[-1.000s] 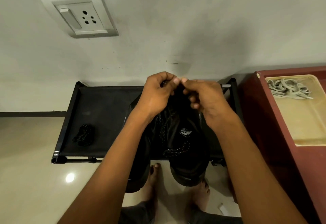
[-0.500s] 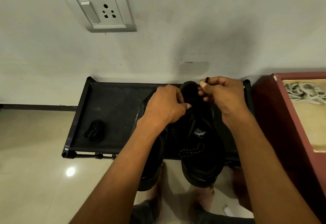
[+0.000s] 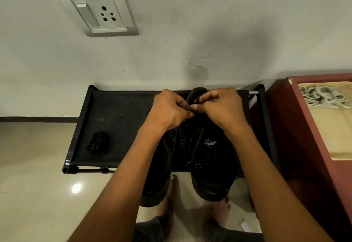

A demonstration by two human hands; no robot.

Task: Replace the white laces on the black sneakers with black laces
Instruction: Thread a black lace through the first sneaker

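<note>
Now two hands (image 3: pixel 172 110) (image 3: pixel 222 106) pinch one black lace (image 3: pixel 197 99) over two sneakers (image 3: pixel 211 158).

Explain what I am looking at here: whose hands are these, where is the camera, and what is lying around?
There is no machine: a person wears a camera on the head, looking down at their own hands. The left hand and right hand meet over the black sneakers, which stand on a low black rack. Both pinch a black lace near the collar of the right-side shoe. A spare black lace bundle lies on the rack. The white laces lie in a tray on the red cabinet.
</note>
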